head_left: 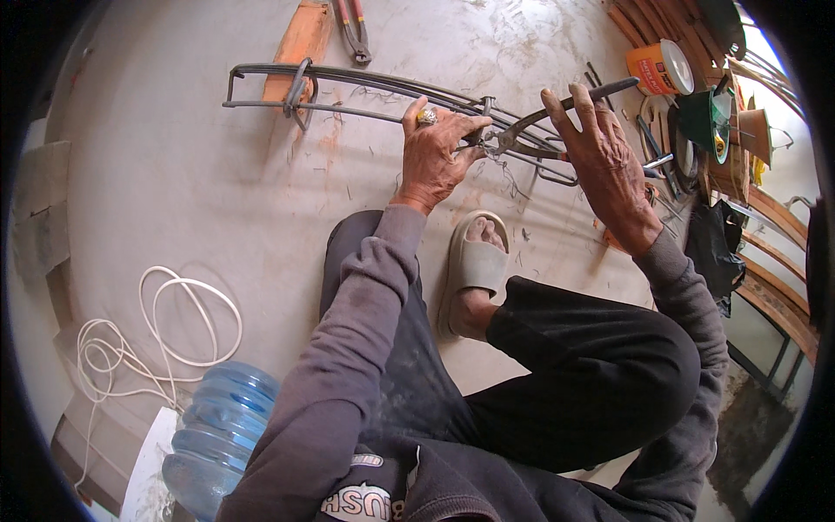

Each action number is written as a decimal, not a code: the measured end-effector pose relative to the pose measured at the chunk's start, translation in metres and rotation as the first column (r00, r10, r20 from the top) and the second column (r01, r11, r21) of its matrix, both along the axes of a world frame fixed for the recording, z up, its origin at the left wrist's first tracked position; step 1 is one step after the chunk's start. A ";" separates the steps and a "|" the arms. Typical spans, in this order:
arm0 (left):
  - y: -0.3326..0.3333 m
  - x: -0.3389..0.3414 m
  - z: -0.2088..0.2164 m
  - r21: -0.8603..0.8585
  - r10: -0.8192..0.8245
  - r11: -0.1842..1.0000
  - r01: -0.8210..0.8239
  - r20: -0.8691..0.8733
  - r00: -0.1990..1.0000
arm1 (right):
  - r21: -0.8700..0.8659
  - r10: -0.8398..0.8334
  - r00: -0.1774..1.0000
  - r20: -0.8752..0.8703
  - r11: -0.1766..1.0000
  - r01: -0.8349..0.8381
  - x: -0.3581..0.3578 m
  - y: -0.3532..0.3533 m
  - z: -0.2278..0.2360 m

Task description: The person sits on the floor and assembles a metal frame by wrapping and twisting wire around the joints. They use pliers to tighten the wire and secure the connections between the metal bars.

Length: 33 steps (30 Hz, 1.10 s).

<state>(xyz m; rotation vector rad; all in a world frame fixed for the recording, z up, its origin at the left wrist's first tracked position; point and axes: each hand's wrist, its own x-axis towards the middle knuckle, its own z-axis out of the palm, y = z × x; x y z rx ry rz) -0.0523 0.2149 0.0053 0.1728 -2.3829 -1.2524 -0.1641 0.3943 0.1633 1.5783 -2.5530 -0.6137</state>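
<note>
A long, narrow rebar cage (365,116) of dark bars runs across above the floor, tied by bent stirrups (298,91). My left hand (435,157), with a ring on one finger, pinches the stirrup (487,106) toward the cage's right part. Right beside those fingertips are the jaws of a pair of pincers (509,139), at the bars and some thin tie wire (513,178). My right hand (604,157) holds the pincers by the dark handles, which are spread apart, fingers over the upper one. Exactly what the jaws grip is too small to tell.
An orange wooden block (304,39) supports the cage's left end. Red-handled pincers (354,33) lie beyond. At right are a white-and-orange bucket (661,68), a green container (704,122) and planks (774,291). White cable (187,283) and a blue water jug (222,418) are lower left.
</note>
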 end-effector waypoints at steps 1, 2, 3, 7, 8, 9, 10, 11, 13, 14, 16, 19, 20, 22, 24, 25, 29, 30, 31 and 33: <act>0.000 0.000 0.000 -0.012 -0.009 1.000 0.009 0.004 1.000 | -0.007 0.004 1.000 -0.007 1.000 -0.004 0.000 -0.001 -0.001; 0.000 -0.001 0.000 -0.009 -0.004 1.000 0.004 0.001 1.000 | -0.014 0.008 1.000 -0.015 1.000 -0.009 0.000 -0.002 -0.002; 0.000 -0.001 -0.001 -0.007 0.000 1.000 0.000 -0.005 1.000 | -0.015 0.012 1.000 -0.021 1.000 -0.013 0.001 -0.004 -0.001; 0.002 -0.003 0.003 0.020 0.001 1.000 -0.001 0.019 1.000 | -0.027 0.033 0.997 -0.073 0.999 -0.035 0.005 -0.006 -0.002; 0.002 -0.003 0.003 0.019 -0.002 1.000 0.002 0.010 1.000 | -0.030 0.040 0.995 -0.094 0.999 -0.043 0.005 -0.006 -0.003; 0.001 -0.003 0.002 0.016 -0.003 1.000 0.003 0.005 1.000 | -0.024 0.052 0.993 -0.109 0.998 -0.055 0.005 -0.007 -0.004; 0.000 -0.002 0.001 0.014 -0.003 1.000 0.003 0.000 1.000 | -0.016 0.064 0.990 -0.125 0.998 -0.066 0.005 -0.008 -0.004; 0.000 -0.002 0.000 0.009 -0.003 1.000 0.003 -0.004 1.000 | -0.009 0.076 0.987 -0.140 0.997 -0.078 0.005 -0.009 -0.004; 0.001 -0.003 -0.001 0.003 -0.002 1.000 0.002 -0.014 1.000 | -0.016 0.081 0.987 -0.137 0.996 -0.084 0.006 -0.008 -0.003; 0.002 -0.003 -0.003 0.002 -0.002 1.000 0.002 -0.010 1.000 | -0.019 0.084 0.987 -0.136 0.996 -0.088 0.006 -0.008 -0.002; 0.002 -0.004 -0.005 -0.007 -0.004 1.000 0.004 -0.004 1.000 | 0.007 0.117 0.979 -0.166 0.993 -0.117 0.005 -0.010 0.001; 0.002 -0.004 -0.006 0.000 0.002 1.000 -0.002 -0.009 1.000 | 0.040 0.152 0.966 -0.208 0.988 -0.147 0.004 -0.013 0.004; 0.002 -0.003 -0.006 -0.001 0.000 1.000 0.000 -0.003 1.000 | 0.050 0.162 0.961 -0.222 0.987 -0.155 0.004 -0.014 0.004; 0.002 -0.004 -0.005 -0.004 -0.002 1.000 0.002 0.005 1.000 | 0.087 0.180 0.954 -0.240 0.983 -0.164 0.005 -0.016 0.008; 0.003 -0.004 -0.005 0.028 0.012 1.000 -0.012 -0.016 1.000 | 0.146 0.232 0.932 -0.280 0.969 -0.197 0.005 -0.019 0.011; 0.003 -0.004 -0.005 0.043 0.020 0.999 -0.019 -0.025 0.999 | 0.187 0.275 0.911 -0.308 0.956 -0.225 0.004 -0.021 0.013; 0.001 -0.003 -0.005 0.042 0.012 0.999 -0.012 0.004 1.000 | 0.334 0.423 0.818 -0.390 0.893 -0.303 0.005 -0.031 0.023; 0.001 -0.004 -0.006 0.013 0.021 1.000 -0.021 -0.007 1.000 | 0.342 0.442 0.814 -0.376 0.883 -0.322 0.004 -0.034 0.027; 0.002 -0.004 -0.008 -0.015 0.030 0.999 -0.030 -0.018 0.999 | 0.349 0.461 0.810 -0.362 0.873 -0.341 0.003 -0.037 0.030; 0.003 -0.005 -0.008 -0.023 0.033 0.999 -0.033 -0.015 0.999 | 0.340 0.438 0.846 -0.303 0.879 -0.333 0.003 -0.038 0.032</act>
